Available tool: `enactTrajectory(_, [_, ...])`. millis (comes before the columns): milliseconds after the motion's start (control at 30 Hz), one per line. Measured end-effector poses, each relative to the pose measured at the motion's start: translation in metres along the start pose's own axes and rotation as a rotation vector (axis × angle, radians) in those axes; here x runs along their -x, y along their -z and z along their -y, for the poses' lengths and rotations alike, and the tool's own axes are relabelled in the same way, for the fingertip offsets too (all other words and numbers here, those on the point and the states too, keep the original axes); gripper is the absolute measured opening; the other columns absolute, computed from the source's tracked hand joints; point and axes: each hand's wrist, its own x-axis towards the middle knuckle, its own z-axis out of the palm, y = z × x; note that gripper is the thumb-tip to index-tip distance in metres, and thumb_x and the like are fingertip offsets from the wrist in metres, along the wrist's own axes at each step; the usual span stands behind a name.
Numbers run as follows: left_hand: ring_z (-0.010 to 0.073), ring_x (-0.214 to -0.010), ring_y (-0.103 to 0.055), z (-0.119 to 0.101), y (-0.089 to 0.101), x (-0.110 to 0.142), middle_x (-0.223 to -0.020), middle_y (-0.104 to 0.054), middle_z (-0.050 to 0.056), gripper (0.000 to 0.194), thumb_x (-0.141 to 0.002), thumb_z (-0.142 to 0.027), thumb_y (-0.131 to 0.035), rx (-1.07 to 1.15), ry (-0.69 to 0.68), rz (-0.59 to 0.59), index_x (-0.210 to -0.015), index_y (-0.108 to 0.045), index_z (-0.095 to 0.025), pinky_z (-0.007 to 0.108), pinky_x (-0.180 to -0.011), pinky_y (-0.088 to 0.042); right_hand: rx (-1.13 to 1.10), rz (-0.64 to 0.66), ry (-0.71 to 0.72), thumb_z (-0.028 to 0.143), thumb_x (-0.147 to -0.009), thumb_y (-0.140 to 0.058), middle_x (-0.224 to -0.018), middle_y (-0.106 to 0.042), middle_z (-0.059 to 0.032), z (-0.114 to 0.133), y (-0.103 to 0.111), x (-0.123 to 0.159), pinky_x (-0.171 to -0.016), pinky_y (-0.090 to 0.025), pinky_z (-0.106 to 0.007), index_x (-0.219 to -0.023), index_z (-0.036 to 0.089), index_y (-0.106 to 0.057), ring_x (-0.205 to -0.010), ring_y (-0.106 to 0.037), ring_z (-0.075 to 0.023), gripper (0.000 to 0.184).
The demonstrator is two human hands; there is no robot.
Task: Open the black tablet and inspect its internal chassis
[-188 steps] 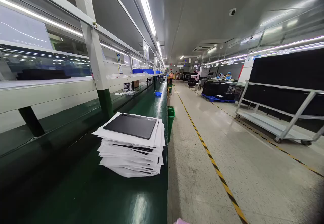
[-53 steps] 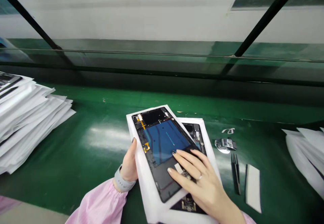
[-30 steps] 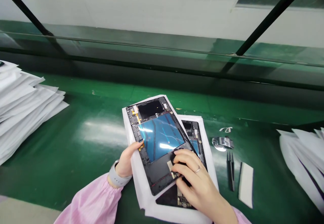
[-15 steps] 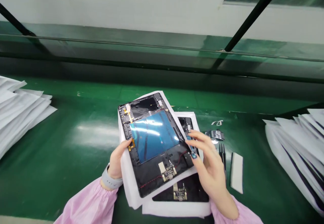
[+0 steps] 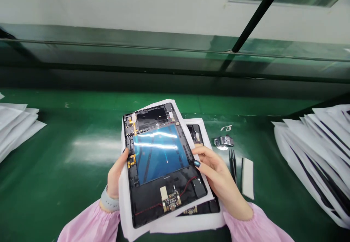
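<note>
While two hands hold one tablet, another tablet lies beneath.

The lower tablet peeks out, much of it covered by the upper tablet and its white sheet! Behind that sheet, most fingers of the left hand vanish; some of the right hand's drop from sight too. The picture's sides slice the left stack and right stack, the bottom crops both pink sleeves, and any print on the circuit board is too tiny to read!
</note>
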Motion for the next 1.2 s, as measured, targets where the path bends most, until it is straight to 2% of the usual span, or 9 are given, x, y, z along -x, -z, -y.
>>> enactTrajectory(67, [0.0252, -0.105, -0.071, 0.001, 0.003, 0.002, -0.122, -0.070, 0.005, 0.037, -0.100, -0.030, -0.047, 0.004, -0.004, -0.006, -0.129, -0.064, -0.014, 0.031, -0.105, -0.047, -0.010, 0.011, -0.001, 0.032, -0.084, -0.078, -0.107, -0.060, -0.0014, 0.002, -0.001, 0.000, -0.075, -0.050, -0.023, -0.095, 0.028, -0.074, -0.084, -0.062, -0.0159, 0.013])
enactTrajectory(233, [0.0215, -0.097, -0.073, 0.002, 0.008, 0.002, -0.119, -0.071, 0.003, 0.034, -0.100, -0.026, -0.047, -0.040, -0.061, 0.003, -0.124, -0.068, -0.013, 0.024, -0.101, -0.048, -0.026, 0.010, -0.018, 0.029, -0.082, -0.079, -0.108, -0.060, -0.0006, 0.002, -0.002, -0.001, -0.076, -0.050, -0.021, -0.096, 0.028, -0.073, -0.087, -0.062, -0.0151, 0.015])
enactTrajectory(467, [0.0222, -0.092, -0.075, -0.001, 0.006, 0.000, -0.104, -0.077, 0.000, 0.028, -0.095, -0.029, -0.058, -0.103, -0.019, -0.041, -0.115, -0.074, -0.018, 0.024, -0.101, -0.049, -0.294, -0.039, -0.141, 0.026, -0.078, -0.082, -0.101, -0.069, -0.0006, 0.003, -0.007, -0.001, -0.073, -0.054, -0.026, -0.131, 0.034, -0.054, -0.082, -0.066, -0.0171, 0.061])
enactTrajectory(600, [0.0254, -0.095, -0.074, 0.000, 0.003, -0.002, -0.092, -0.079, 0.001, 0.027, -0.095, -0.031, -0.059, -0.110, 0.022, -0.025, -0.115, -0.075, -0.021, 0.029, -0.102, -0.051, -0.281, 0.007, -0.255, 0.030, -0.078, -0.082, -0.093, -0.073, -0.0004, 0.005, -0.009, -0.001, -0.071, -0.055, -0.025, -0.123, 0.030, -0.062, -0.076, -0.069, -0.0165, 0.048])
enactTrajectory(700, [0.0274, -0.096, -0.074, 0.001, 0.002, -0.001, -0.088, -0.079, 0.001, 0.025, -0.093, -0.033, -0.062, -0.123, 0.053, -0.067, -0.110, -0.077, -0.021, 0.034, -0.104, -0.050, -0.189, -0.003, -0.285, 0.036, -0.077, -0.083, -0.095, -0.076, -0.0023, 0.004, -0.009, 0.000, -0.073, -0.055, -0.026, -0.111, 0.026, -0.068, -0.081, -0.071, -0.0193, 0.038])
enactTrajectory(800, [0.0264, -0.094, -0.074, 0.004, 0.003, 0.000, -0.093, -0.079, 0.002, 0.026, -0.091, -0.035, -0.066, -0.131, 0.044, -0.133, -0.108, -0.078, -0.019, 0.034, -0.103, -0.051, -0.072, -0.051, -0.282, 0.038, -0.076, -0.083, -0.101, -0.076, -0.0041, 0.002, -0.005, 0.002, -0.077, -0.056, -0.029, -0.110, 0.024, -0.070, -0.091, -0.071, -0.0231, 0.039])
enactTrajectory(900, [0.0279, -0.099, -0.073, 0.007, 0.003, 0.000, -0.096, -0.079, 0.003, 0.028, -0.087, -0.037, -0.071, -0.132, 0.021, -0.192, -0.106, -0.079, -0.019, 0.036, -0.106, -0.048, -0.036, -0.056, -0.292, 0.039, -0.077, -0.082, -0.105, -0.076, -0.0048, 0.001, -0.001, 0.004, -0.074, -0.057, -0.030, -0.116, 0.025, -0.069, -0.093, -0.072, -0.0245, 0.043])
enactTrajectory(1033, [0.0340, -0.109, -0.069, 0.009, -0.001, -0.003, -0.087, -0.080, 0.005, 0.029, -0.078, -0.040, -0.079, -0.157, 0.024, -0.286, -0.097, -0.081, -0.019, 0.043, -0.111, -0.043, 0.000, -0.065, -0.290, 0.042, -0.078, -0.081, -0.104, -0.076, -0.0052, 0.002, 0.000, 0.005, -0.073, -0.058, -0.031, -0.118, 0.026, -0.069, -0.089, -0.072, -0.0253, 0.045])
enactTrajectory(1200, [0.0345, -0.103, -0.071, 0.008, -0.003, -0.003, -0.073, -0.078, 0.004, 0.031, -0.071, -0.044, -0.085, -0.205, 0.030, -0.376, -0.087, -0.081, -0.018, 0.045, -0.109, -0.044, 0.149, -0.093, -0.277, 0.052, -0.082, -0.074, -0.096, -0.076, -0.0068, 0.004, -0.002, 0.006, -0.075, -0.057, -0.035, -0.112, 0.022, -0.074, -0.089, -0.070, -0.0285, 0.042])
